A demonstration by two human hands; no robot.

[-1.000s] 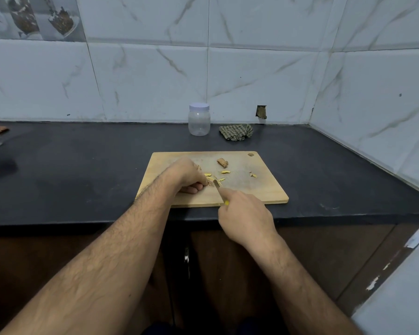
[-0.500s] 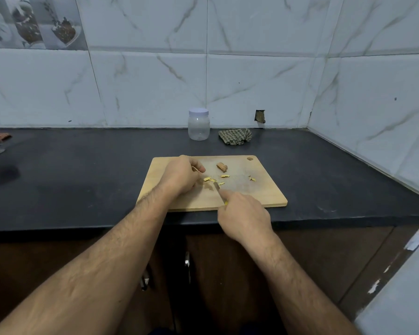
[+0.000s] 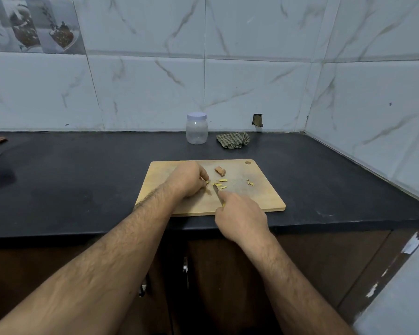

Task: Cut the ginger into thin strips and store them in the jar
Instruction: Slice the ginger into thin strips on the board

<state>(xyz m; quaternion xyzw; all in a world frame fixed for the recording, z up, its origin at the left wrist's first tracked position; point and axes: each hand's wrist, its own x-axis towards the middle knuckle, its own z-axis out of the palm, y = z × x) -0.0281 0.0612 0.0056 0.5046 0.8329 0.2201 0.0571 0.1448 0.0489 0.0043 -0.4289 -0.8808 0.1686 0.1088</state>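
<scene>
My left hand (image 3: 189,180) pinches ginger (image 3: 206,182) on the cutting board (image 3: 264,197); my right hand (image 3: 240,218) grips the knife (image 3: 215,189).

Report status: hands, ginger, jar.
Left hand pinning ginger on cutting board; right hand gripping knife. Few strips cut, one chunk untouched. Jar capped, path clear.

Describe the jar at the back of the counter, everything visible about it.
The jar is a small, clear container that looks like plastic, with rounded shoulders and a pale lavender-white screw lid, which is on. It appears empty: no ginger shows through its wall. It stands upright on the dark countertop close to the tiled wall, behind the wooden cutting board and just left of a crumpled checked cloth, with a gap between them. Neither hand touches it; only the counter does.
</scene>
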